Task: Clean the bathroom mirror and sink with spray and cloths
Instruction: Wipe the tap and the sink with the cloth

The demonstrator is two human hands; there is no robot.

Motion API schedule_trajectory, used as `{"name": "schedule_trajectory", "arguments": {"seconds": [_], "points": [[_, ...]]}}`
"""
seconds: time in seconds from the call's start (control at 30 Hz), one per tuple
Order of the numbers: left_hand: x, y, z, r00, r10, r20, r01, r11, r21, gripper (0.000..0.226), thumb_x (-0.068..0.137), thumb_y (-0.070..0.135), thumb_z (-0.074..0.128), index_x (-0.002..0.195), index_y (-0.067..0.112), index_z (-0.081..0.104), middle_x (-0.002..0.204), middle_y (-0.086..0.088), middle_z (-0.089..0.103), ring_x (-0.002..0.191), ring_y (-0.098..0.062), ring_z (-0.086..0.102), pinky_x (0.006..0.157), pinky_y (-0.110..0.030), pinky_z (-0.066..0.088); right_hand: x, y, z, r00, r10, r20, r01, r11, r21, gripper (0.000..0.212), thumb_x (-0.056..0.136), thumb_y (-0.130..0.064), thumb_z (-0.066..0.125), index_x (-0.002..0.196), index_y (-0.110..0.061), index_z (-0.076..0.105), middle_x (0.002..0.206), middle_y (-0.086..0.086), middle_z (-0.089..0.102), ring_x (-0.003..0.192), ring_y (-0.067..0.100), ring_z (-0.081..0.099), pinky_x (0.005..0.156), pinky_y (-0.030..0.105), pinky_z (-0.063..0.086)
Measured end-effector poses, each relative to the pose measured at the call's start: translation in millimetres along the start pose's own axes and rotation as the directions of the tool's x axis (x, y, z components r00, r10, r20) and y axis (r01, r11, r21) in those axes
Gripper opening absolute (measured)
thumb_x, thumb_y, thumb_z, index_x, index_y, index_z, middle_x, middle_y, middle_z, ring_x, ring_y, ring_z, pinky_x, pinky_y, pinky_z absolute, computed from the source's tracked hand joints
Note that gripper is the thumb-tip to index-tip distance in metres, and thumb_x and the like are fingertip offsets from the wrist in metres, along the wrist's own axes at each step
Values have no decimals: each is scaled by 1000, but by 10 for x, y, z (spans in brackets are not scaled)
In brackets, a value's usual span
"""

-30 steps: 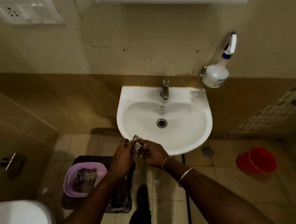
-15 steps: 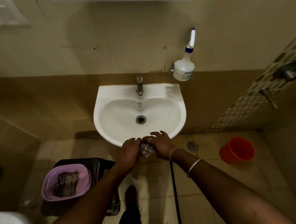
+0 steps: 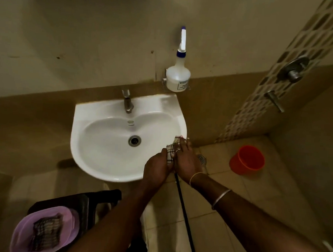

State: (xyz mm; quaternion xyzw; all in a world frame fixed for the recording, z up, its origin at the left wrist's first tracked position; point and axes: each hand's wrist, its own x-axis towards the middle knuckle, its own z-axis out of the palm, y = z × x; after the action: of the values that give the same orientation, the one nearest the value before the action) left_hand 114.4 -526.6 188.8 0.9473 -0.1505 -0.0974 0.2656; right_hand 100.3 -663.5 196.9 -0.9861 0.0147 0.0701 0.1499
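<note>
A white wall-hung sink [image 3: 103,134] with a metal tap [image 3: 128,102] and a round drain [image 3: 134,140] fills the middle. A checked cloth [image 3: 173,147] lies on the sink's right front rim. My right hand [image 3: 186,159] presses on the cloth with fingers stretched out. My left hand [image 3: 156,168] grips the cloth's near end beside it. A white spray bottle [image 3: 178,76] with a blue collar sits in a wall holder above the sink's right corner. The mirror is out of view.
A pink tub [image 3: 21,232] holding a second checked cloth [image 3: 46,233] rests on a dark stool [image 3: 94,201] at the lower left. An orange bucket [image 3: 247,159] stands on the floor tiles at the right. A black hose [image 3: 184,213] runs down below my hands. Shower fittings [image 3: 294,71] are on the right wall.
Both hands have slid with the cloth from the sink's front rim round to its right rim. My view has swung to the right, away from the wall switch plate.
</note>
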Motion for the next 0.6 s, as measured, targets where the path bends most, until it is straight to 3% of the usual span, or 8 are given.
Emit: {"name": "schedule_trajectory", "arguments": {"seconds": [0.1, 0.2, 0.27, 0.33, 0.4, 0.5, 0.6], "points": [[197, 104, 41, 1000, 12, 14, -12, 1000, -11, 38, 101, 39, 51, 129, 13, 50, 110, -8, 72, 98, -30, 69, 72, -32, 44, 23, 46, 144, 991, 136, -4, -135, 983, 127, 64, 101, -13, 47, 160, -11, 24, 170, 14, 9, 157, 34, 3, 122, 45, 31], [374, 146, 94, 999, 0, 55, 2, 1000, -27, 29, 101, 28, 51, 126, 12, 50, 110, -9, 72, 97, -31, 70, 76, -36, 51, 145, 114, 257, 985, 172, -24, -159, 948, 275, 60, 102, -10, 42, 160, -12, 26, 170, 11, 11, 158, 31, 2, 126, 47, 23], [508, 116, 132, 996, -20, 82, 25, 998, -59, 25, 102, 26, 51, 122, 12, 52, 110, -10, 73, 95, -30, 71, 78, -39, 55, 312, 164, 268, 982, 185, -42, -156, 917, 368, 56, 107, -20, 39, 160, -12, 24, 170, 7, 6, 158, 28, -6, 129, 44, 12], [592, 89, 116, 995, -36, 94, 54, 979, -195, 23, 102, 27, 53, 120, 12, 57, 111, -7, 73, 96, -26, 71, 79, -35, 57, 444, 193, 217, 981, 192, -5, -174, 901, 398, 62, 109, -42, 33, 161, -13, 19, 171, 3, -4, 156, 24, -16, 126, 37, 4], [721, 48, 79, 992, -54, 118, 90, 942, -323, 22, 101, 27, 55, 118, 14, 63, 113, -2, 73, 99, -19, 70, 80, -29, 53, 631, 241, 194, 981, 194, 27, -193, 929, 315, 76, 104, -60, 25, 163, -12, 12, 171, 4, -10, 155, 27, -19, 127, 42, 2], [913, -109, 39, 986, -105, 128, 144, 927, -347, 18, 104, 19, 49, 113, 17, 64, 110, -3, 73, 102, -21, 69, 74, -22, 44, 977, 334, 195, 986, 164, 33, -166, 983, 74, 95, 93, -75, 14, 163, -11, 5, 170, 10, -11, 155, 39, -15, 127, 55, 3], [1050, -296, -37, 978, -158, 135, 198, 904, -380, 28, 103, 11, 49, 128, 17, 62, 126, -3, 70, 118, -20, 64, 88, -20, 43, 1412, 375, 181, 994, 88, 61, -83, 993, -83, 103, 92, -77, 35, 162, -13, -5, 168, 12, -18, 154, 42, -17, 124, 56, -4]]}}
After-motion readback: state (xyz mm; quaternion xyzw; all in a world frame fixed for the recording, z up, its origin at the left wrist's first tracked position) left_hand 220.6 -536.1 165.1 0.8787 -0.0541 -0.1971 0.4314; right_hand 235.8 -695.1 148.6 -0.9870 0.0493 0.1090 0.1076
